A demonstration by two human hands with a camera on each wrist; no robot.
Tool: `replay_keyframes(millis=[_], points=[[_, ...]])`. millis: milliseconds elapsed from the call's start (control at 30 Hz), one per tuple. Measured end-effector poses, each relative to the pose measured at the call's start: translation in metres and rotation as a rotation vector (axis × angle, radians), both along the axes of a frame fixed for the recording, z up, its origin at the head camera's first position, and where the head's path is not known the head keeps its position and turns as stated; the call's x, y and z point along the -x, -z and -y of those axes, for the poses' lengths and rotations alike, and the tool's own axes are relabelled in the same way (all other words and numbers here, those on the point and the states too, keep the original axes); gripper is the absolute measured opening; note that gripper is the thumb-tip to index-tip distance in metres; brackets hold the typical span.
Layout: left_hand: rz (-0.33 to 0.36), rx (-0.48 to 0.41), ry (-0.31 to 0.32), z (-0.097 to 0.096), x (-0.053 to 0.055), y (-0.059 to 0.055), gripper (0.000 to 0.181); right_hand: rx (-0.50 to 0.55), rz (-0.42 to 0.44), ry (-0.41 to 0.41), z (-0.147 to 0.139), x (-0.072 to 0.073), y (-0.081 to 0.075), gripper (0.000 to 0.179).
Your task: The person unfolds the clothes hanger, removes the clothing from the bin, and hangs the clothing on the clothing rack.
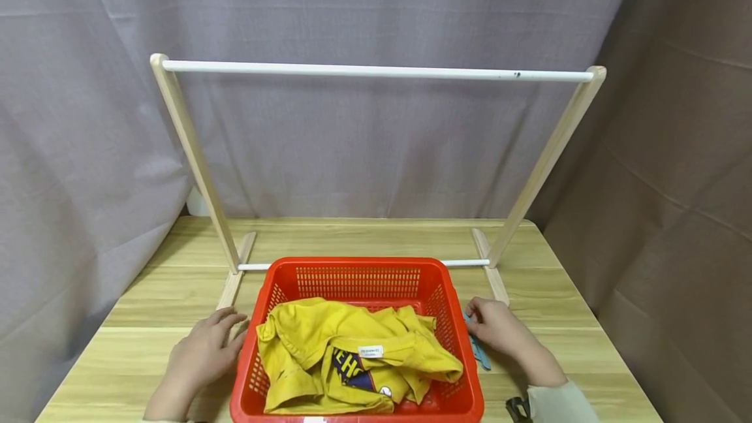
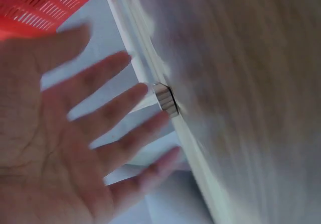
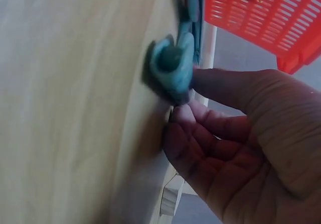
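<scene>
My right hand point(image 1: 499, 328) is low at the right side of the red basket point(image 1: 452, 331). Its thumb and fingertips pinch the end of a blue-green hanger point(image 3: 173, 66) lying on the table; in the head view the hand covers part of this hanger point(image 1: 480, 352). On the basket's left, my left hand point(image 1: 205, 351) has its fingers loosely spread near the rim. The left wrist view shows that palm point(image 2: 65, 148) with nothing in it. A crumpled yellow garment point(image 1: 352, 325) with a white tag and dark blue print lies inside the basket.
Behind the basket stands a wooden rack with a white top rail point(image 1: 352, 70), side posts point(image 1: 196, 162) and splayed feet. Grey curtains point(image 1: 376, 142) hang at the back and left, a brown one point(image 1: 675, 168) on the right. The wood-grain table point(image 1: 564, 338) extends on both sides.
</scene>
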State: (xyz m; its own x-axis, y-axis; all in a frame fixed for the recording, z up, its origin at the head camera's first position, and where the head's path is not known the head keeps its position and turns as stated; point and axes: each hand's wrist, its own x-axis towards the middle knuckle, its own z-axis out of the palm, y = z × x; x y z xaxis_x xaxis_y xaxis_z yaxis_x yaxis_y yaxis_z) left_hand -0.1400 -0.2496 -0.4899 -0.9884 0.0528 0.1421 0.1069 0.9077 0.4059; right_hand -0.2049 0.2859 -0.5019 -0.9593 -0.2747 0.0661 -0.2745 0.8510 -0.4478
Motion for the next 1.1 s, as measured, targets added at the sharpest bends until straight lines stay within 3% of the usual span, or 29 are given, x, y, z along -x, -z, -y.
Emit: replay_keyframes(millis=[33,100,200,300,533,667,1100], points=[[-0.006,-0.069,-0.020,0.000,0.001,-0.002,0.038,0.015,0.016,-0.005,-0.001,0.000,0.000,0.006],[0.027,-0.302,-0.043,-0.001,0.003,-0.007,0.041,0.049,0.049,-0.014,-0.004,-0.001,-0.001,0.007],[0.133,-0.667,-0.053,-0.004,0.004,-0.016,0.047,0.117,0.111,-0.035,-0.008,-0.002,-0.003,0.009],[0.241,-0.842,-0.042,-0.008,0.004,-0.022,0.049,0.170,0.159,-0.044,-0.011,-0.002,-0.004,0.012],[0.259,-0.858,-0.013,-0.013,0.001,-0.024,0.040,0.241,0.195,-0.030,-0.014,0.002,-0.007,0.015],[0.255,-0.855,0.011,-0.014,0.001,-0.021,0.039,0.281,0.171,0.002,-0.015,0.003,-0.011,0.019],[0.255,-0.873,-0.005,-0.016,0.000,-0.018,0.040,0.297,0.079,0.117,-0.013,0.004,-0.025,0.024]])
